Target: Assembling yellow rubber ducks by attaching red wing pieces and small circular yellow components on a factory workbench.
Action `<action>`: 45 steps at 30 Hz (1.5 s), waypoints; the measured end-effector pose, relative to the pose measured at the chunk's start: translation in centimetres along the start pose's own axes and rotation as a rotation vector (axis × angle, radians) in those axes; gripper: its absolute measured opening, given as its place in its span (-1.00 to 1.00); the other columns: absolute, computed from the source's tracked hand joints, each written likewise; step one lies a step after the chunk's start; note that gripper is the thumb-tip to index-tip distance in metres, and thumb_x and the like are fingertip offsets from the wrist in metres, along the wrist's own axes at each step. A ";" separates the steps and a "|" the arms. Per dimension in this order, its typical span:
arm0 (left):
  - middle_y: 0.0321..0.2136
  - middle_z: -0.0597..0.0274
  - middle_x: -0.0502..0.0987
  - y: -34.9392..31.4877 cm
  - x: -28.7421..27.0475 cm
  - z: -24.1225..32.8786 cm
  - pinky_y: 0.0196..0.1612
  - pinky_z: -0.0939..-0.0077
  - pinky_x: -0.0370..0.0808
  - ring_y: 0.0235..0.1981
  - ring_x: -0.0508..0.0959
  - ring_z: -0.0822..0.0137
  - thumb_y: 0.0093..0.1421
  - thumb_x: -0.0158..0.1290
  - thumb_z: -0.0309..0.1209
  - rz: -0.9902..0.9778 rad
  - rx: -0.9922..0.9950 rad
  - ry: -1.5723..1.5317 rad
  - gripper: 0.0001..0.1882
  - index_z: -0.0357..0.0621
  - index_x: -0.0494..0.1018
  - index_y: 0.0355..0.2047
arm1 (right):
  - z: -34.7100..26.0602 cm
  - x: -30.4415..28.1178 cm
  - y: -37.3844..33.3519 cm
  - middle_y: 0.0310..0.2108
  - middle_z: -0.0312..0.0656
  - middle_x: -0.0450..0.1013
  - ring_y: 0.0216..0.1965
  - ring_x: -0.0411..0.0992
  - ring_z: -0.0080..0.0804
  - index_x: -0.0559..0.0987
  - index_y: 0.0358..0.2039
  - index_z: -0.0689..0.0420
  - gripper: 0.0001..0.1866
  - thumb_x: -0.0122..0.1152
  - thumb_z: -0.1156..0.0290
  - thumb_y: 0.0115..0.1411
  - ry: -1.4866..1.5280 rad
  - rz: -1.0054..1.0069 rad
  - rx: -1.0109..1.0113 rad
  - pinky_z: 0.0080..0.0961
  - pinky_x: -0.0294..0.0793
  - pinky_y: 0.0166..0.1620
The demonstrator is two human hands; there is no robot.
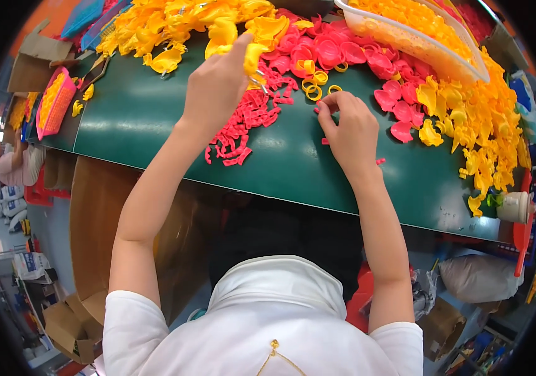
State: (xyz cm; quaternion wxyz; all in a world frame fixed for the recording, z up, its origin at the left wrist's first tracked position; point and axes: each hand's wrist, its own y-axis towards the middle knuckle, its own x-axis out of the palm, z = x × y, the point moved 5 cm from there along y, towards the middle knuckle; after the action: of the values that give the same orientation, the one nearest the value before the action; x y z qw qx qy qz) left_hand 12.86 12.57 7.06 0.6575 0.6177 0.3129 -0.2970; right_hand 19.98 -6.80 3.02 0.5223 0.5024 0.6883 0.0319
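Observation:
My left hand is closed on a yellow plastic part with a thin metal pin, held over the table's middle. Its fingers hide much of the part. My right hand is closed too, with a small pink plastic piece at the tips of thumb and forefinger. Just beyond it lie several yellow rings. Between my hands spreads a heap of small pink strips. Yellow moulded parts, some with metal pins, are piled past my left hand, and pink cup-shaped shells past my right.
A white basket of yellow pieces stands at the far right. Yellow shells cover the green table's right end, near a pale jar. A pink basket sits at the left edge. Another person is at far left.

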 end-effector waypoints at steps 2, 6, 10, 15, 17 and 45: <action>-0.54 0.25 0.46 0.1 0.4 1.6 -0.43 0.37 0.48 -0.48 0.50 0.25 0.02 0.12 -0.51 0.051 0.180 0.045 -0.43 -0.10 0.30 0.10 | 0.2 0.1 0.0 -0.44 -0.21 0.50 -0.41 0.49 -0.27 0.52 -0.41 0.18 -0.93 0.23 0.49 0.12 0.007 -0.005 0.009 -0.37 0.44 -0.37; -0.52 0.43 0.42 1.6 1.9 3.3 -0.36 0.51 0.43 -0.48 0.43 0.43 0.04 0.12 -0.44 0.253 0.603 0.148 -0.45 0.00 0.35 0.10 | 1.3 -0.3 -0.1 -0.43 -0.16 0.51 -0.42 0.50 -0.25 0.55 -0.41 0.20 -0.92 0.26 0.52 0.07 0.071 0.057 -0.007 -0.39 0.44 -0.42; -0.50 0.50 0.41 3.4 3.0 2.4 -0.26 0.53 0.38 -0.43 0.42 0.49 0.08 0.11 -0.41 0.324 0.823 0.196 -0.44 0.08 0.33 0.13 | 1.3 -0.5 -0.1 -0.42 -0.16 0.50 -0.39 0.49 -0.23 0.56 -0.41 0.18 -0.93 0.26 0.53 0.05 0.072 0.029 0.031 -0.38 0.45 -0.38; -0.48 0.54 0.37 2.7 3.8 3.2 -0.05 0.56 0.39 -0.38 0.41 0.53 0.10 0.09 -0.40 0.336 1.078 0.242 -0.48 0.13 0.32 0.12 | 0.7 -0.5 0.0 -0.43 -0.18 0.48 -0.35 0.48 -0.22 0.57 -0.42 0.17 -0.91 0.27 0.52 0.01 0.025 0.042 0.026 -0.34 0.45 -0.31; -0.46 0.55 0.37 2.9 4.1 3.3 0.00 0.54 0.38 -0.36 0.42 0.53 0.12 0.07 -0.41 0.307 1.108 0.275 -0.49 0.14 0.32 0.12 | 0.8 -0.5 -0.1 -0.43 -0.19 0.47 -0.34 0.47 -0.22 0.57 -0.42 0.16 -0.91 0.27 0.51 0.00 0.032 0.025 0.040 -0.34 0.44 -0.29; -0.27 0.19 0.51 -11.1 -0.9 10.7 -0.17 0.44 0.51 -0.28 0.47 0.22 -0.11 0.28 -0.39 -0.178 0.245 -0.438 -0.60 -0.30 0.51 -0.24 | -2.3 -2.3 -7.3 -0.37 -0.23 0.53 -0.39 0.44 -0.55 0.61 -0.35 0.23 -0.87 0.28 0.62 0.04 0.417 -0.160 0.201 -0.68 0.35 -0.37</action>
State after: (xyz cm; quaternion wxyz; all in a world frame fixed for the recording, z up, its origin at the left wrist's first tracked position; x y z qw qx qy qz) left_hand 4.17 1.20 1.23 0.6013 0.5838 0.1778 -0.5158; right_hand 13.33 -10.99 1.49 0.3169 0.4785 0.8185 0.0248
